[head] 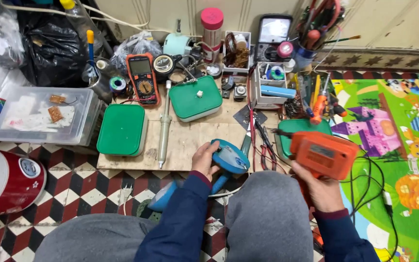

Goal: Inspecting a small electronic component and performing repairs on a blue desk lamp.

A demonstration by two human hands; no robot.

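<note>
Grey-trousered knees point(267, 218) fill the bottom of the head view, dark blue sleeves reaching forward over them. Left hand point(203, 160) is closed on a blue and grey plastic handheld device point(229, 157), fingers wrapped around its left edge, holding it at the near edge of the pale plywood work board point(190, 140). Right hand point(322, 189) is clamped on the grip of an orange plastic power drill point(323, 154), held just right of the board, above the colourful cartoon play mat point(403, 145). On the board: flat green square box point(121, 130) at its left, long grey-green desoldering pump point(164, 126) beside that, green rounded box point(196, 99) at the far side. Orange-cased multimeter point(142, 77) at the board's far left corner.
</note>
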